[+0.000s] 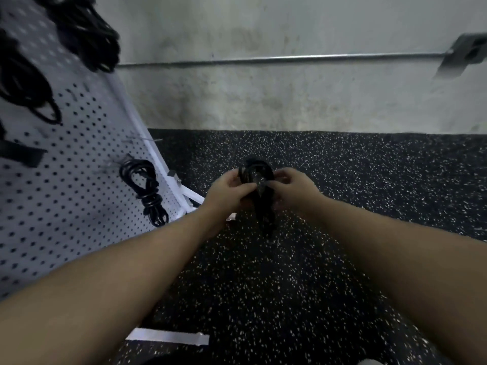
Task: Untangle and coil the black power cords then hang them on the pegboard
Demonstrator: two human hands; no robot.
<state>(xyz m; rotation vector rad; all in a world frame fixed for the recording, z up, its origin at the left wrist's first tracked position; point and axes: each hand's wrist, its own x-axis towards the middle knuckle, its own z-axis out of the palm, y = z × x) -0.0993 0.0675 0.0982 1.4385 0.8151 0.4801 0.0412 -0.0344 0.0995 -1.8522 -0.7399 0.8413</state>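
Bare wall over a speckled floor, with a pipe and bits of white frame.

The floor (pixel 342 196) is dark rubber flecked with white and meets a stained, pale grey wall (pixel 263 101) along a straight line. A thin metal pipe (pixel 263 59) runs level across the wall into a blurred grey box (pixel 463 54) at the right edge. On the floor, a white foot (pixel 193 196) juts out at the left, and a white bar (pixel 168 337) lies near the bottom edge.
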